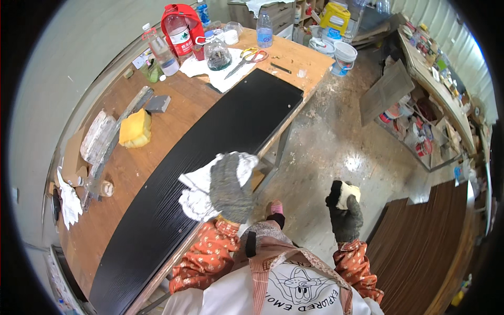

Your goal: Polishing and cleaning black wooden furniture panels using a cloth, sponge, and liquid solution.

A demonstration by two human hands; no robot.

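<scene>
A long black panel (210,136) with a wood-grain look lies along the near edge of the workbench. My left hand (229,189), in a grey glove, presses a bunched white cloth (197,202) on the panel; folds of it stick out on both sides of the fingers. Off the bench to the right, my right hand (347,218), in a dark glove, grips a cream-coloured sponge-like pad (347,195). Black material shows beside that pad, and I cannot tell whether it is glove or pad. A yellow sponge (135,128) rests on the bench beyond the panel.
Scissors (247,60), bottles (265,30) and a clear jar (218,55) stand at the bench's far end. A grey block (157,104) lies by the yellow sponge. Buckets (344,58) stand on the floor behind. Brown ribbed panels (425,236) are at my right.
</scene>
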